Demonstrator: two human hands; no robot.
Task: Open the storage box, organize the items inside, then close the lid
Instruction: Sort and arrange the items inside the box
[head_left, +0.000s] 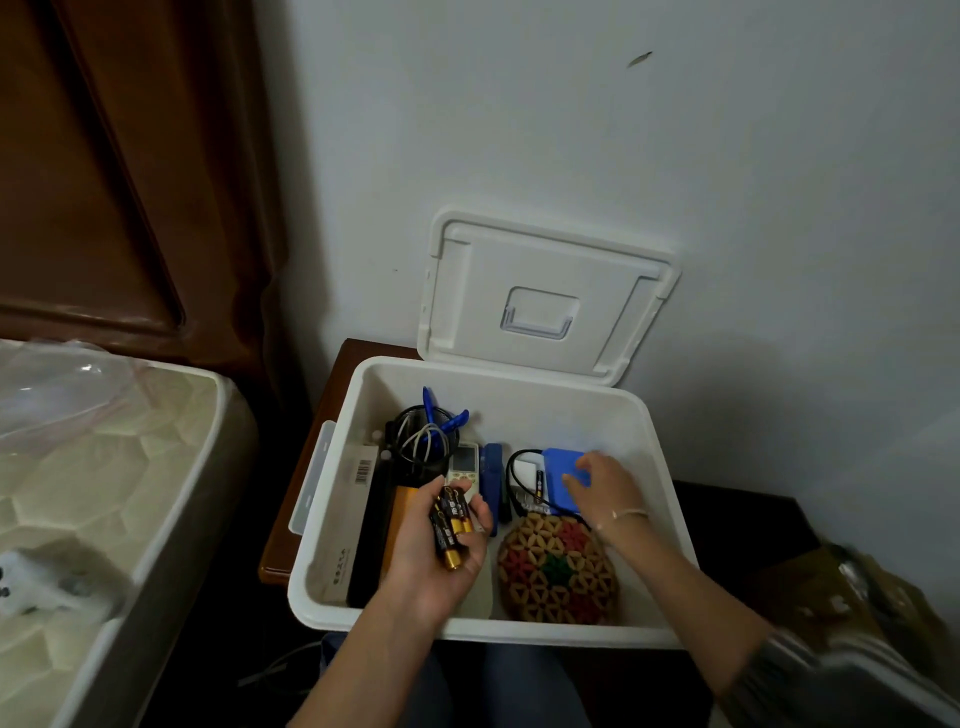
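The white storage box (519, 387) stands open on a small wooden table, its lid (545, 296) leaning upright against the wall behind it. My left hand (441, 545) hovers over the box's middle, shut on several black-and-gold batteries (452, 525). My right hand (605, 486) rests on a blue flat case (558, 475) at the box's right, fingers bent over its far edge. Inside also lie a round woven mat (558, 569), a white remote (464, 462), coiled cables (421, 436), a blue clip (439, 413), an orange bar (402, 519) and a long black box (371, 545).
A mattress (104, 493) wrapped in plastic lies to the left, with a dark wooden headboard (104, 182) behind it. The wall is directly behind the box. Brown packaging (841, 587) sits at the right on a dark surface. My knees are below the box's front edge.
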